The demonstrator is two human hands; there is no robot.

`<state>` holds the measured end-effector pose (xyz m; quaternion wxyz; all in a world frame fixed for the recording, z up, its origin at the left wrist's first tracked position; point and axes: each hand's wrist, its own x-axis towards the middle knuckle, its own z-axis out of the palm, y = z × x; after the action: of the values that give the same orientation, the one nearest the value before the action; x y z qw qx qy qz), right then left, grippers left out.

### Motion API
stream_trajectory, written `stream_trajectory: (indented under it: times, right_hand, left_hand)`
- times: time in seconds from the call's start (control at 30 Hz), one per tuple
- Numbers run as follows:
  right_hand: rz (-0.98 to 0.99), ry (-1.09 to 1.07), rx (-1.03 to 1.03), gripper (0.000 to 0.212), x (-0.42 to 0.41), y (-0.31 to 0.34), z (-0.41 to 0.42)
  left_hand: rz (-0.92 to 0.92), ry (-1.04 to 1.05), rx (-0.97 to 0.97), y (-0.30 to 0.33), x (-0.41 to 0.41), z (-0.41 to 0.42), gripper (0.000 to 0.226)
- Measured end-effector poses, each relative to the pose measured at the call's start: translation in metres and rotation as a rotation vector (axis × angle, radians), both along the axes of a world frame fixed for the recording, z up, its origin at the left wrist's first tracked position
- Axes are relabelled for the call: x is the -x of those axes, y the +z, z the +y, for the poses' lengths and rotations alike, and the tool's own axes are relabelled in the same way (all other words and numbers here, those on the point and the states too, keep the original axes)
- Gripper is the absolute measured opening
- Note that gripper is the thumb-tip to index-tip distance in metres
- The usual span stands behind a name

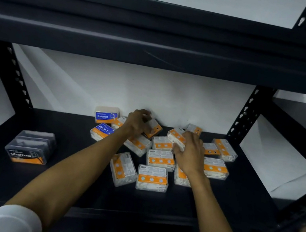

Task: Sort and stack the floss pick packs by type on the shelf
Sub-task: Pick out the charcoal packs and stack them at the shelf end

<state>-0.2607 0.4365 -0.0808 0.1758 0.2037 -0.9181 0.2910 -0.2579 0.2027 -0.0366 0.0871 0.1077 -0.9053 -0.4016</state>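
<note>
Hands amid scattered floss pick packs [159, 158] on the shelf [66, 186]; left hand [138, 122] grips a tilted pack [154, 128], right hand [189, 153] pinches another [177, 139]; best read labels before stacking.

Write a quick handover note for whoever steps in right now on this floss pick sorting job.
Left hand grips an orange-label pack at the back of the shelf. Right hand holds a white pack.
Done: charcoal stack stands apart at left; two blue Round packs sit together at the back.
Left: the loose pile of orange-label packs mid-shelf is unsorted and unstacked.
</note>
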Motion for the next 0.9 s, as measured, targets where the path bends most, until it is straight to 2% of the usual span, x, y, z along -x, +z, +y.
stream_trajectory:
  times: [0.13,0.33,0.37,0.47,0.57,0.7,0.8,0.9]
  right_hand:
    - [-0.004,0.008,0.02,0.041,0.001,0.0,0.0]
    - [0.035,0.008,0.098,0.033,0.003,-0.001,0.001]
    - [0.033,0.009,0.102,0.033,0.003,-0.001,0.001]
    - [0.02,0.009,0.09,0.036,0.003,-0.001,0.001]
    - [-0.005,0.007,0.098,0.038,0.004,0.001,0.002]
    - [0.048,0.024,0.33,0.04,-0.001,0.017,-0.001]
    - [-0.12,0.135,0.573,0.032,-0.015,0.038,-0.013]
    - [-0.489,0.218,0.789,0.031,-0.019,0.054,-0.028]
  left_hand:
    - [-0.026,-0.135,0.051,0.003,-0.005,0.005,0.07]
    - [0.105,-0.187,0.185,0.0,-0.008,0.022,0.096]
    - [0.097,-0.177,0.216,0.003,-0.009,0.025,0.094]
    - [0.117,-0.159,0.292,0.008,-0.012,0.028,0.068]
    - [0.241,-0.19,0.278,0.014,-0.023,0.027,0.05]
    - [0.389,-0.268,0.295,0.017,-0.04,0.027,0.044]
    - [0.469,-0.294,0.328,0.016,-0.049,0.032,0.043]
    - [0.533,-0.28,0.343,0.016,-0.058,0.034,0.045]
